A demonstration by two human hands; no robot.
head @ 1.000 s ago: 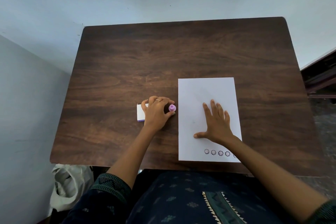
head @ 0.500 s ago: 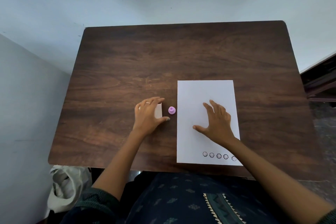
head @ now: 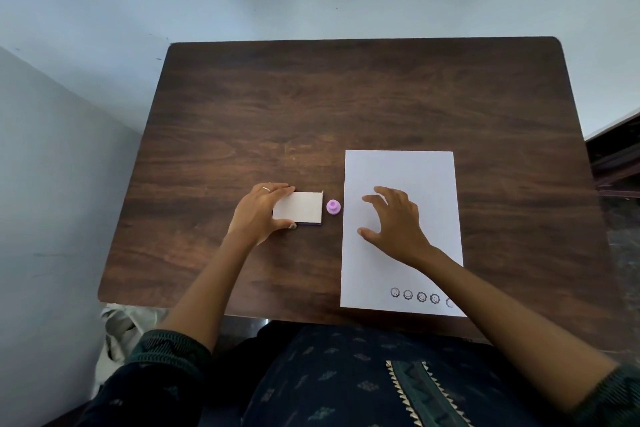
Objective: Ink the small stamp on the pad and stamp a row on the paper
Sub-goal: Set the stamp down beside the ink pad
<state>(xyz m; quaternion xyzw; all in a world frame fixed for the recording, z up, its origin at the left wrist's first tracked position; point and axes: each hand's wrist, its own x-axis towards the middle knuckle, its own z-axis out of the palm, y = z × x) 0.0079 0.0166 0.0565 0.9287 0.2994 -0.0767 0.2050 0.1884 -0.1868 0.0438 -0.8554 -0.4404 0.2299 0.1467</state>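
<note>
A small purple stamp (head: 333,207) stands alone on the dark wooden table (head: 346,107), between the ink pad and the paper. The ink pad (head: 299,208) is a flat white box with a purple lower edge; my left hand (head: 258,215) grips its left end between thumb and fingers. The white paper (head: 408,177) lies to the right, with a row of several round stamped faces (head: 415,295) near its bottom edge. My right hand (head: 394,222) hovers above the paper's middle with fingers spread, holding nothing.
A pale wall meets the table's far and left sides. A whitish bag (head: 121,329) lies on the floor under the table's near-left corner. Dark furniture (head: 616,163) stands beyond the right edge.
My left hand let go of the purple stamp, left it standing on the table and shifted left onto the ink pad. My right hand lifted off the paper and curled its fingers.
</note>
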